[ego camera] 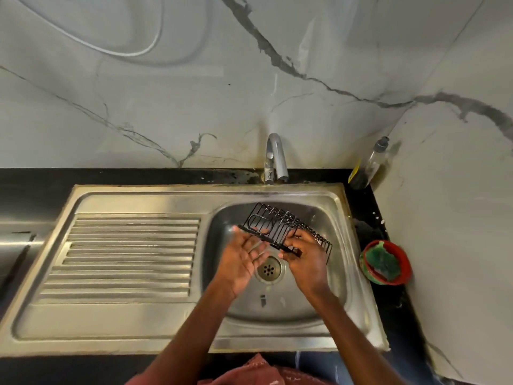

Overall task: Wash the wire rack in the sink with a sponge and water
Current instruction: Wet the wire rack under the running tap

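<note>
Right over the basin, the wire rack (286, 229) was a black, thin-rod frame w/ a row of upright dividers and a looped end piece, tilted so its far side sat higher, held above the drain (268, 268) rather than lying on the bottom. The right hand (305, 255) gripped it at the near right corner, fingers and thumb curled round the edge bar. The left hand (244, 255) was spread open, palm up, fingers straight and slightly apart, fingertips touching the rack's near left edge from below. Both forearms reached in from the bottom of the view, crossing the sink's front rim and covering part of the bowl. The sink (133, 318) was brushed stainless steel, dull and streaked, w/ a ribbed drainboard (130, 254) on the left and a rounded-corner bowl on the right. A chrome tap (274, 158) stood at the back edge, spout pointing toward the bowl; couldn't tell if water ran. To the right on the black counter, a red round bowl (404, 263) held a green sponge (381, 261), well apart from both hands. A clear bottle (372, 165) w/ a grey cap leaned in the back corner, approx. beside the tap. The wall behind was pale marble-look slab w/ dark grey veins. A reddish cloth (258, 368) showed at the bottom edge.
</note>
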Demonstrator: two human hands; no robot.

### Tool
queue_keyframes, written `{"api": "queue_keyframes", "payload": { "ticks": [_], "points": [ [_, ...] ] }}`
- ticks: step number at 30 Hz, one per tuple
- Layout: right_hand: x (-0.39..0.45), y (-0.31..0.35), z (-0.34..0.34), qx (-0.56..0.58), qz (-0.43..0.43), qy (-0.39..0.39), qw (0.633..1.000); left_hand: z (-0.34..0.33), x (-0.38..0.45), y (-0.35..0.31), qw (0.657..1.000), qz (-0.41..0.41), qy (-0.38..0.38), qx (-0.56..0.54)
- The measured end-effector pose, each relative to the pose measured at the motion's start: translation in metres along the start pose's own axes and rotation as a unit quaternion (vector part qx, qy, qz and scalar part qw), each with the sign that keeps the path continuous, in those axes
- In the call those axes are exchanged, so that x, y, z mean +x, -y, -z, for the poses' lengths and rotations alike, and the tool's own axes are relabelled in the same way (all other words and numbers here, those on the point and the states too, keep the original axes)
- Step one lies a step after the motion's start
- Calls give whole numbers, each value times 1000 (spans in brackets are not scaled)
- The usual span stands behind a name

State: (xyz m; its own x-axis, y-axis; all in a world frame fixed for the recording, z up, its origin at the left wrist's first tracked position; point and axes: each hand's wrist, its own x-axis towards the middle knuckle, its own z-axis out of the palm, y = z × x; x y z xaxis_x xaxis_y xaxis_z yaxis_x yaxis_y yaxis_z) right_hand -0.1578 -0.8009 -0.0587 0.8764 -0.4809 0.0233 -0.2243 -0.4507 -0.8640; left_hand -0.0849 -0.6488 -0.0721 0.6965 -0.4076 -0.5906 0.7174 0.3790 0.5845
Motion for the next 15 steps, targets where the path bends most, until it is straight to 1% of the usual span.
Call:
{"api": "queue_keyframes", "payload": {
  "ticks": [1,3,5,7,11,13,14,15],
  "points": [
    [-4,-2,1,17,0,-6,1000,0,2,-4,999,-3,20,-30],
    [-8,-7,5,46,7,-8,999,2,-2,-8,999,-3,40,-36],
    [-10,-12,9,63,38,4,997,-3,-9,-7,999,2,25,-33],
    [-13,-18,11,57,69,9,996,-11,-14,-5,998,6,12,-58],
    [-15,-19,17,54,90,18,994,-21,-18,-2,997,-7,-14,-71],
    [-15,-16,23,73,61,49,994,-25,-15,-4,998,-19,-26,-60],
    [-15,-13,27,127,13,81,989,-28,-14,-4,998,-30,-34,-46],
    [-17,-8,31,218,-62,109,968,-29,-11,-4,998,-42,-46,-21]
  ]
}}
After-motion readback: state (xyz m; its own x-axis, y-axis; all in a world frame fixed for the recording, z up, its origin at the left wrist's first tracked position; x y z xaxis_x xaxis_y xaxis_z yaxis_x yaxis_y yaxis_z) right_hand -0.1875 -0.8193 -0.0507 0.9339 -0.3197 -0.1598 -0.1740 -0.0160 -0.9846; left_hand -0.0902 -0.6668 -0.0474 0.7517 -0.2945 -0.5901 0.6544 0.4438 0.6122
